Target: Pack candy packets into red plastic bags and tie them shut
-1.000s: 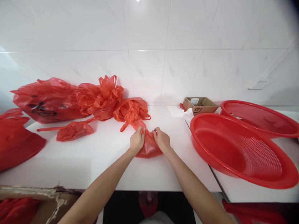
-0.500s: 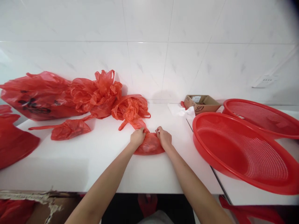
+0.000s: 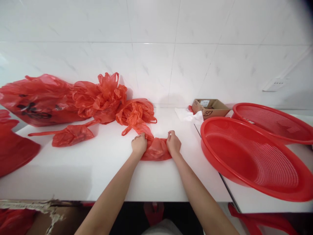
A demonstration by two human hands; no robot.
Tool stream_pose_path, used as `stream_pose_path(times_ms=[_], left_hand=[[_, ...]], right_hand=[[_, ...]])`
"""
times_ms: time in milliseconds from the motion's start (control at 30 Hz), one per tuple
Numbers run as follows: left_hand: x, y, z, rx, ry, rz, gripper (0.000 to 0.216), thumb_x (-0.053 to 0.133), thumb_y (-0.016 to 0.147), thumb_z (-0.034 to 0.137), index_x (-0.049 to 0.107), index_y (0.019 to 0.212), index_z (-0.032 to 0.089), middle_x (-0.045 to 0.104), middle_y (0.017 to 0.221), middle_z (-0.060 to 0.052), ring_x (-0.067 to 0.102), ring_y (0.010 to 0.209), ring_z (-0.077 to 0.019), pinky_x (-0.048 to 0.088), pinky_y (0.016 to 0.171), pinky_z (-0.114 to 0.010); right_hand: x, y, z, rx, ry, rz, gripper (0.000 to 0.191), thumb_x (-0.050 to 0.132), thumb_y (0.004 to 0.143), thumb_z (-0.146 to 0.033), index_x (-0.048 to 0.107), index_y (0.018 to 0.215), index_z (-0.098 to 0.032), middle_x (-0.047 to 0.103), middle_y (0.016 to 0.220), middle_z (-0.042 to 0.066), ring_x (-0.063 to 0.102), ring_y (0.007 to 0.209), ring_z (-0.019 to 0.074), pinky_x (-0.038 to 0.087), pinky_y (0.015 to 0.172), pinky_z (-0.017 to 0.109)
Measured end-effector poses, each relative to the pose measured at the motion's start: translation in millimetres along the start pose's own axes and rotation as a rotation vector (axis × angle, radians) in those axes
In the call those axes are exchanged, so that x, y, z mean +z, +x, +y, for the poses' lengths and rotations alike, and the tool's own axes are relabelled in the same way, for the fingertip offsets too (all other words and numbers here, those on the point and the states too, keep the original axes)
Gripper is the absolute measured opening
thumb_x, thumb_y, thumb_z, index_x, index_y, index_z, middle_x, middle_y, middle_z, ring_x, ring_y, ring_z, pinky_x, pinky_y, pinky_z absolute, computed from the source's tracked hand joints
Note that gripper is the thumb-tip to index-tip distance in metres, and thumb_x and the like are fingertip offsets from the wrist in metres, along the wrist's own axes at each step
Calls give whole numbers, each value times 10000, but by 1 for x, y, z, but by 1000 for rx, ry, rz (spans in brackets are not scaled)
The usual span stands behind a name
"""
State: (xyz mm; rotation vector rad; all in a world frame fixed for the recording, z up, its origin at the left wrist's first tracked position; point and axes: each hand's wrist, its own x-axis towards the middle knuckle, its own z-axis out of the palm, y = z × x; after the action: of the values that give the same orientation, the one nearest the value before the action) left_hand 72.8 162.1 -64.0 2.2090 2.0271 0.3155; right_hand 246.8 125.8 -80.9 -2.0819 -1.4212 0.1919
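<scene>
A small red plastic bag (image 3: pixel 156 150) lies on the white counter (image 3: pixel 102 169) in front of me. My left hand (image 3: pixel 139 144) grips its left side and my right hand (image 3: pixel 173 143) grips its right side, both with fingers closed on the plastic. The bag is stretched between them, and a twisted strip of it trails back to a crumpled red bag (image 3: pixel 136 114) behind.
A pile of red plastic bags (image 3: pixel 61 99) fills the back left, with a small knotted one (image 3: pixel 70 134) in front. Two red mesh basins (image 3: pixel 251 156) (image 3: pixel 274 122) sit at right, a small cardboard box (image 3: pixel 210 108) behind them. A torn carton (image 3: pixel 36 215) is below left.
My two hands have moved apart along the small bag, pulling its ends outward. The view has shifted slightly.
</scene>
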Motion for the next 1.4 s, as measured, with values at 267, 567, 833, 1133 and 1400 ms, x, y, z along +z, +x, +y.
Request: stream_pose_path(times_ms=[267, 567, 833, 1133, 1400], left_hand=[[-9, -41, -28, -145, -93, 111, 371, 241, 981, 303, 595, 1021, 201, 714, 950, -127, 633, 987, -301, 392, 849, -442], [-21, -47, -59, -240, -213, 39, 412, 236, 962, 401, 610, 928, 230, 738, 872, -107, 671, 925, -320, 422, 795, -425], [-54, -59, -28, -50, -226, 193, 329, 406, 927, 295, 521, 1231, 241, 572, 1314, -136, 508, 1223, -307, 318, 1013, -534], [-63, -35, 35, 461, -220, -218, 118, 633, 784, 229, 703, 877, 206, 721, 917, -86, 642, 918, -288, 427, 907, -438], [-187, -36, -77, 459, -377, -524, 138, 591, 806, 326, 703, 820, 247, 680, 775, 16, 599, 696, -170, 447, 614, -237]], right_hand=[[-1, -1, 5, 95, 154, 60, 309, 231, 962, -238, 475, 1149, -226, 599, 781, 13, 556, 714, 178, 288, 577, 252], [-4, -1, 7, 150, 290, 90, 283, 270, 945, -258, 473, 1141, -236, 572, 723, -2, 531, 657, 185, 272, 571, 251], [-8, 4, 22, 137, 517, 86, 233, 354, 906, -362, 508, 1020, -228, 601, 771, 8, 555, 659, 180, 366, 598, 262], [-7, 11, 34, 174, 758, 27, 342, 436, 843, -512, 522, 977, -209, 491, 602, -44, 443, 478, 139, 381, 477, 256], [-2, 15, 35, 176, 808, -34, 364, 527, 782, -559, 550, 888, -211, 529, 634, -33, 433, 485, 115, 376, 462, 238]])
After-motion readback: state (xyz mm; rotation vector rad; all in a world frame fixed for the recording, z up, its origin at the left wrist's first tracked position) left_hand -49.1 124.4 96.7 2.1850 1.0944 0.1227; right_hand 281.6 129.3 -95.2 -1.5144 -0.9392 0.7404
